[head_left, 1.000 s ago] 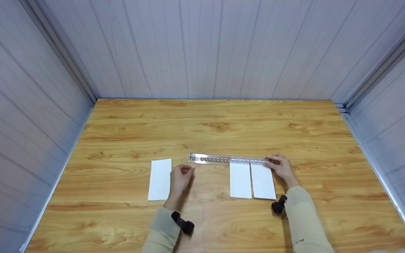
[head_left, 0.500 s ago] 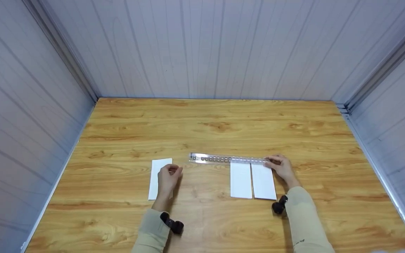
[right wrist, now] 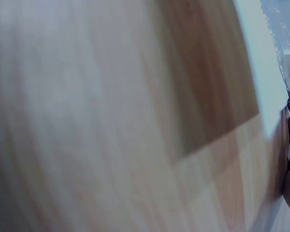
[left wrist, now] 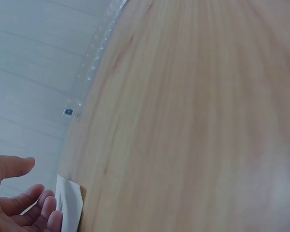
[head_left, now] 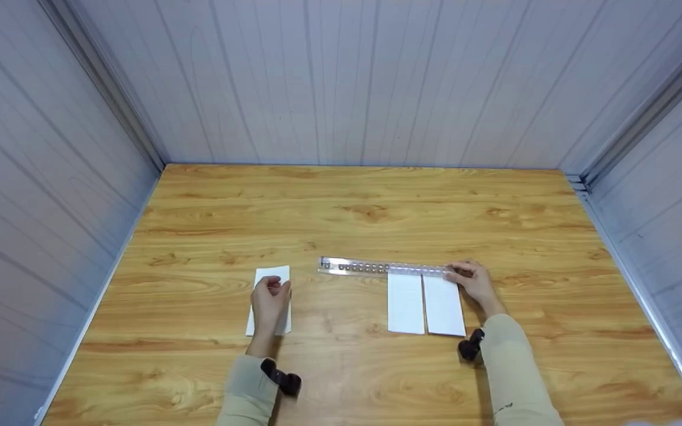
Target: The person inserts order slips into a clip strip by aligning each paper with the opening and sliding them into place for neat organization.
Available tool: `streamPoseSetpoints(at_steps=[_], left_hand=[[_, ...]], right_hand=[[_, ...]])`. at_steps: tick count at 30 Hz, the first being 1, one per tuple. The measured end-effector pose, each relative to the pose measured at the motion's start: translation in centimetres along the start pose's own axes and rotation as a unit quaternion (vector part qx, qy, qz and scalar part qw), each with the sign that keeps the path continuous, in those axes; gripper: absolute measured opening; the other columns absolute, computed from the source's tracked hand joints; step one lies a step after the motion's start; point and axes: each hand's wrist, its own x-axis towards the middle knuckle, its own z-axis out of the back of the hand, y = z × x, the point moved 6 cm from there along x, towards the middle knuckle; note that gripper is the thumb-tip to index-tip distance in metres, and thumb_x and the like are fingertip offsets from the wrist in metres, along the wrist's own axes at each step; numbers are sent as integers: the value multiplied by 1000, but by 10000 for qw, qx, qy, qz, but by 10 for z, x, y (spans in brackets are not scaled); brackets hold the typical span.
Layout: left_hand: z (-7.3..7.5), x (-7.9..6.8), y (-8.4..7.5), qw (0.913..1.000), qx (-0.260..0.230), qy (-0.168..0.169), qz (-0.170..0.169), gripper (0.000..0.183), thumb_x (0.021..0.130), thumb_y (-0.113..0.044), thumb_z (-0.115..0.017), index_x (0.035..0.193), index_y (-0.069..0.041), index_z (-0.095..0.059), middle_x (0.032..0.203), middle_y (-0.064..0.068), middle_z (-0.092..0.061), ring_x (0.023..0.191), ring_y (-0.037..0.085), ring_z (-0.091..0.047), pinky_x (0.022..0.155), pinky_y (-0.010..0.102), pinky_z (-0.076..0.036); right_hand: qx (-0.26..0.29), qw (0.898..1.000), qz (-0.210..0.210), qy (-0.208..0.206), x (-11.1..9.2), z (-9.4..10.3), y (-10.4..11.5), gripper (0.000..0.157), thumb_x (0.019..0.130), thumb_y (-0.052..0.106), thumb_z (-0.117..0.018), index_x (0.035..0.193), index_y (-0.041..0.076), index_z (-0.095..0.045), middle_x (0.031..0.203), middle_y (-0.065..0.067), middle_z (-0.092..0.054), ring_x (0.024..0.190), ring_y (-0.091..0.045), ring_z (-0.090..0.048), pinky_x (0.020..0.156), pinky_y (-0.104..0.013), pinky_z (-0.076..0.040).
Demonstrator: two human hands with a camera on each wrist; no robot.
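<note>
— What is different from a second ago?

— The left hand (head_left: 269, 302). It sat lower centre of the head view, just right of the lone paper slip (head_left: 269, 300) and below the left end of the clear ruler (head_left: 383, 267). It has since slid leftward in the frame.

— Where is it now?

— On top of that slip, covering its middle and lower part, with the fingers reaching toward its upper end. Half a second ago it only overlapped the slip's right edge.

— Anything else?

— The left sleeve (head_left: 247, 395) and the black wrist camera (head_left: 280, 377) shifted left and a little lower along with it.
</note>
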Motion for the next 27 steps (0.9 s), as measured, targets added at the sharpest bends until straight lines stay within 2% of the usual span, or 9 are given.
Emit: streamPoseSetpoints(at_steps=[4, 7, 13, 18, 21, 27], left_hand=[[7, 1, 1, 9993, 201, -267, -142, 22, 77, -4, -65, 93, 10, -58, 82, 17, -56, 75, 27, -52, 69, 37, -41], [11, 1, 2, 9990, 236, -373, -100, 25, 77, -3, -65, 96, 11, -56, 87, 20, -54, 81, 30, -51, 74, 40, -39], [17, 3, 9, 9966, 603, -484, 270, 35, 77, -9, -66, 104, 8, -52, 101, 22, -50, 97, 34, -47, 83, 44, -34], [19, 5, 16, 9924, 928, -430, 679, 44, 77, -15, -67, 112, 3, -49, 110, 20, -45, 107, 35, -38, 87, 49, -26], [20, 6, 18, 9903, 1052, -444, 790, 48, 76, -18, -68, 114, 3, -47, 113, 21, -41, 110, 35, -33, 88, 49, -22], [21, 6, 21, 9876, 1229, -405, 890, 54, 75, -20, -69, 116, 5, -44, 115, 23, -39, 111, 36, -30, 89, 48, -20]], right_hand=[[76, 10000, -9, -3, 0, 0, 0, 25, 77, 6, -67, 99, -5, -64, 97, -16, -54, 91, -23, -50, 74, -19, -41], [135, 9999, -29, 7, 0, -1, -1, 25, 77, 6, -67, 99, -4, -64, 97, -15, -54, 90, -22, -50, 74, -19, -41], [90, 10000, -10, -16, 1, 0, -2, 26, 76, 10, -68, 98, -4, -65, 96, -15, -55, 89, -20, -49, 74, -19, -40], [146, 9999, 33, -35, 1, -1, -2, 26, 76, 6, -67, 99, -7, -63, 96, -17, -55, 86, -15, -51, 73, -16, -40], [181, 9998, 32, -101, 2, -1, -1, 26, 75, 2, -67, 98, -9, -63, 95, -17, -55, 84, -10, -50, 73, -15, -40], [104, 9998, 61, -162, 2, 0, 0, 25, 74, 1, -69, 96, -8, -64, 95, -18, -56, 86, -13, -50, 74, -15, -39]])
